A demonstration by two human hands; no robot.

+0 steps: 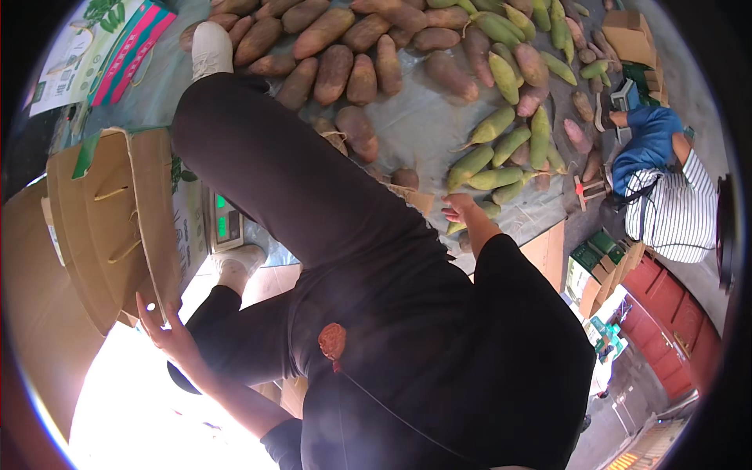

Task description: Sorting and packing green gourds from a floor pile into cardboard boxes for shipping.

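My left hand [166, 337] is at the lower left, fingers spread apart, against the lower edge of an open brown cardboard box [94, 204] with string loops on its flaps. The box stands beside a scale [227, 221] with a lit green display. On the right, my right hand [460, 207] reaches down to the near end of a pile of green radishes [470, 167]. Its fingers are loosely parted over a green radish [456, 228], partly hidden by the hand; I see nothing gripped. Dark reddish radishes [333, 74] lie across the sheet beyond my knee.
My bent leg [290, 172] crosses the middle. A printed white box [86, 47] with a pink band lies at the far left. A person in a striped top [674, 204] squats at the right, near green-and-white boxes [587, 270]. A brown carton [629, 37] stands far right.
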